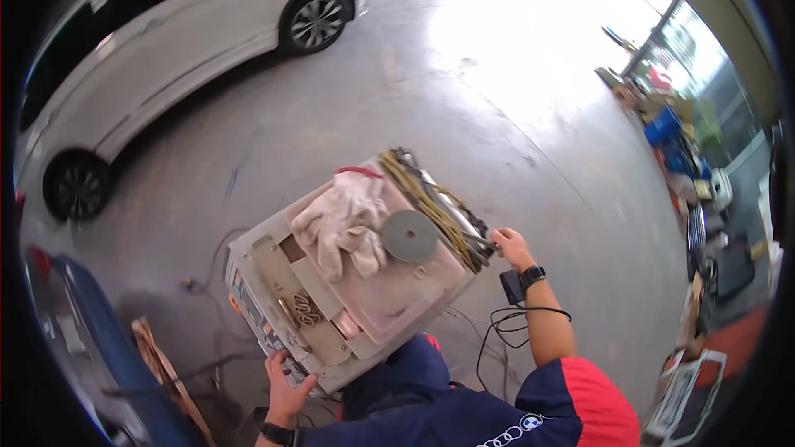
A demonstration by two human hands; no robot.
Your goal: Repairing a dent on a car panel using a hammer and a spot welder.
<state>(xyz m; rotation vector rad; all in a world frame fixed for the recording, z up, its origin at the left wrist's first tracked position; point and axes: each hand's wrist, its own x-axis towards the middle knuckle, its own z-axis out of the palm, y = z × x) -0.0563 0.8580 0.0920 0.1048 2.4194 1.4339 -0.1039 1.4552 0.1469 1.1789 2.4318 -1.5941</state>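
**Grey crate carried at two opposite corners**

Grey plastic, boxy and loaded, the crate (356, 298) sits tilted at picture centre against the person's front — likely braced there for the weight. The left hand (286, 389) clasps its 7 o'clock corner, fingers curled on the side. The right hand (512, 248) grips the 3 o'clock edge by a rope bundle (431, 203). On top lie a cloth glove (344, 219) and grey disc (409, 236). A white car (182, 41) stands at 11 o'clock on the concrete floor (497, 116).
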